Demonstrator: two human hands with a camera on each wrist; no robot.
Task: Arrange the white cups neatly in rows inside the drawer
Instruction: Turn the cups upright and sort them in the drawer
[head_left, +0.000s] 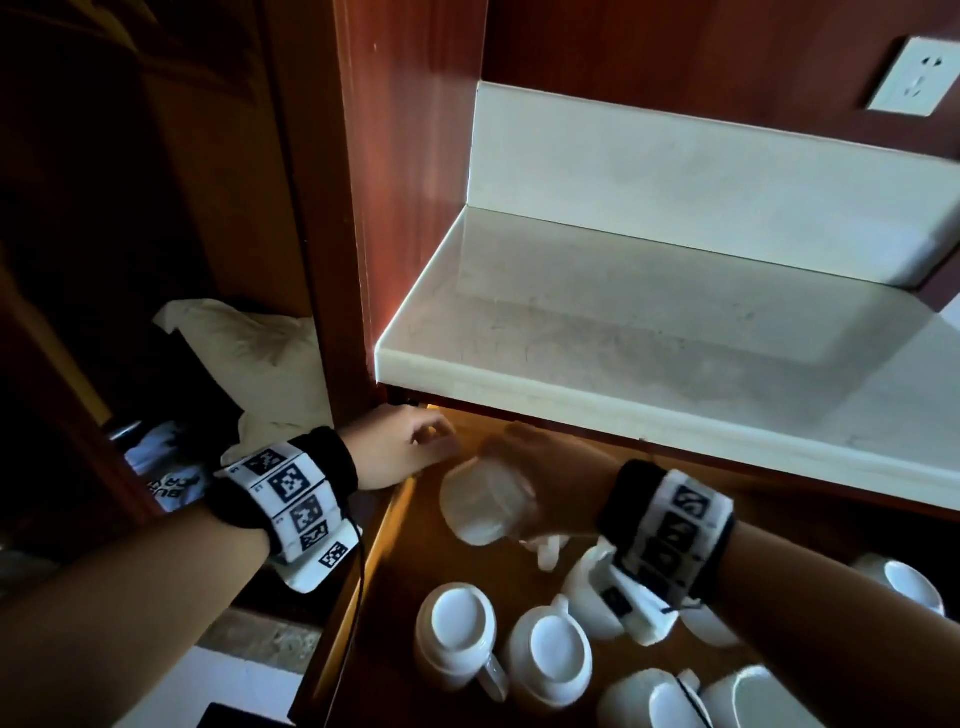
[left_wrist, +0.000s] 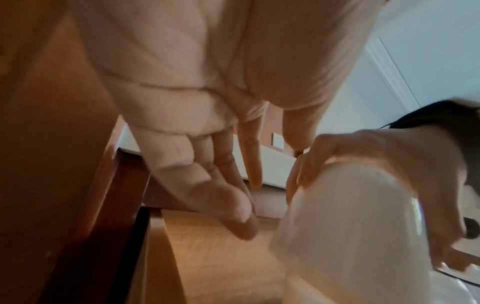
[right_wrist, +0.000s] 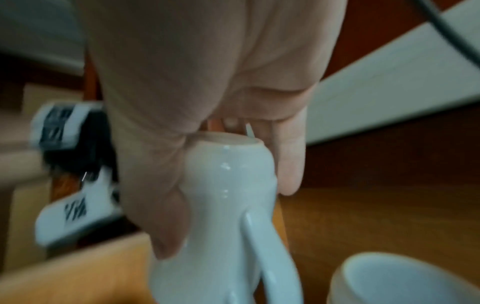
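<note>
My right hand (head_left: 519, 483) grips a white cup (head_left: 478, 504) and holds it, blurred, above the back left part of the open wooden drawer (head_left: 400, 566). In the right wrist view the thumb and fingers of this hand (right_wrist: 228, 205) clasp the cup (right_wrist: 226, 174) near its base, mouth down, with its handle facing the camera. My left hand (head_left: 436, 441) is beside it at the drawer's back left corner, fingers loose and holding nothing. The left wrist view shows this hand (left_wrist: 272, 185) with its fingers (left_wrist: 241, 218) pointing down, just left of the held cup (left_wrist: 350, 226). Several more white cups, such as two side by side (head_left: 460, 631) (head_left: 550, 654), lie nearer me.
A pale stone countertop (head_left: 675, 332) overhangs the drawer's back. A red-brown cabinet post (head_left: 353, 208) stands at the left, with a pale pillow (head_left: 260, 353) in the dark space beyond it. A wall socket (head_left: 914, 78) is at the top right. Another cup (head_left: 914, 582) sits at the drawer's right.
</note>
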